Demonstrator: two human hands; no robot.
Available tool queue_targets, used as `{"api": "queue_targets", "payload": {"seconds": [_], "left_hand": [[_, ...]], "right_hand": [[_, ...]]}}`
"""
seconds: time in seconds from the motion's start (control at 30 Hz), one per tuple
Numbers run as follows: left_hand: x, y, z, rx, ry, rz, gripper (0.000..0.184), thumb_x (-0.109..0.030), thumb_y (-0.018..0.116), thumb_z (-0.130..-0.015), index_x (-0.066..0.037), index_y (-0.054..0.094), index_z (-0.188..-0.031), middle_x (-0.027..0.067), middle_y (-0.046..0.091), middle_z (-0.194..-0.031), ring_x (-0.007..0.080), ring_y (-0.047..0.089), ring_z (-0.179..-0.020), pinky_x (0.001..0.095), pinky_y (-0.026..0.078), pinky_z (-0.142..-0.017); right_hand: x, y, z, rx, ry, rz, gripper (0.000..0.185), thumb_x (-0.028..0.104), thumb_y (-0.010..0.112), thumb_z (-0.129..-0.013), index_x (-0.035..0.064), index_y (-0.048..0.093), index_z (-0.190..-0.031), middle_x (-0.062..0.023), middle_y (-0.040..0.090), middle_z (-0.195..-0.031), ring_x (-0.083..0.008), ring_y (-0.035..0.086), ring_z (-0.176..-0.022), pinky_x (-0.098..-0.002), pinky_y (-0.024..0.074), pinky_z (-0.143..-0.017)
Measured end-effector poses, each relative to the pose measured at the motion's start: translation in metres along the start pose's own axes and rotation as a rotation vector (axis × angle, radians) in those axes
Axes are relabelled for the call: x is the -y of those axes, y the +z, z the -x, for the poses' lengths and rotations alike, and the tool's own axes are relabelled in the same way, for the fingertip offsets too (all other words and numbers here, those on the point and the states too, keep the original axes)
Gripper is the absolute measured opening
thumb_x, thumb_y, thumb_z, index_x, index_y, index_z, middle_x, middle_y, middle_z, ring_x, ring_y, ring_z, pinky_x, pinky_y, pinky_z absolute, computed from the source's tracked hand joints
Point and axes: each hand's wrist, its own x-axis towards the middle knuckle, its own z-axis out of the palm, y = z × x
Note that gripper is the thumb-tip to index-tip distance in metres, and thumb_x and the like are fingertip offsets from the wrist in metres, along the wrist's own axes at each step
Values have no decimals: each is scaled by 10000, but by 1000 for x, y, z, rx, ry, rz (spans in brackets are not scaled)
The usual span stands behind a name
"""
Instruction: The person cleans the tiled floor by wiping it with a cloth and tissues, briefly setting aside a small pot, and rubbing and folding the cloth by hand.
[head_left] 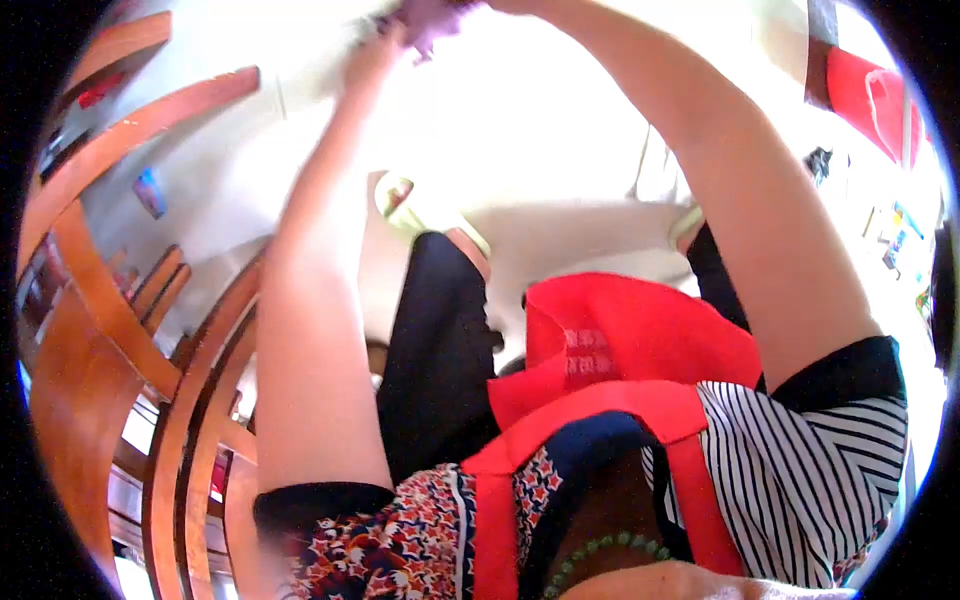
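Both my arms stretch forward to the top edge of the head view. My left hand (388,38) is smeared by motion and washed out by glare, so its fingers cannot be made out. Against it is a blurred purple thing (436,26), dark at its left side; its kind does not show. My right hand (512,4) reaches the same purple thing from the right and is mostly cut off by the frame's top edge. Whether either hand grips it is hidden.
Curved wooden furniture (95,370) fills the left side. A pale, glaring floor (540,235) lies below, with my light green slipper (400,205) on it. My red apron (640,330) hangs in front. A red bag-like thing (868,105) is at the upper right.
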Motion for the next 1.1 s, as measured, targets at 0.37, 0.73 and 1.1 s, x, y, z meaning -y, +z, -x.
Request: {"api": "queue_targets", "payload": {"seconds": [0.37,0.73,1.1], "left_hand": [[-154,68,153,308,595,60,232,-269,532,-873,-123,614,-1035,190,580,-961,344,623,-886,488,510,-747],[-92,-3,137,533,329,649,278,-281,643,-779,-47,572,-912,197,625,-835,359,611,-766,448,470,-671],[49,33,182,5,-463,720,744,-398,595,-853,-42,247,-1407,281,515,-1222,387,540,-1106,424,433,-933]], "right_hand": [[-24,166,223,-247,-285,137,183,65,614,-757,191,700,-858,9,621,-1059,-250,484,-1086,-413,457,-877],[36,73,154,-273,-495,39,80,81,636,-718,157,611,-717,-11,633,-1014,-238,569,-883,-392,495,-781],[193,34,-38,-200,-447,299,408,150,560,-856,375,583,-1196,79,329,-1462,-253,233,-1372,-445,268,-1103]]}}
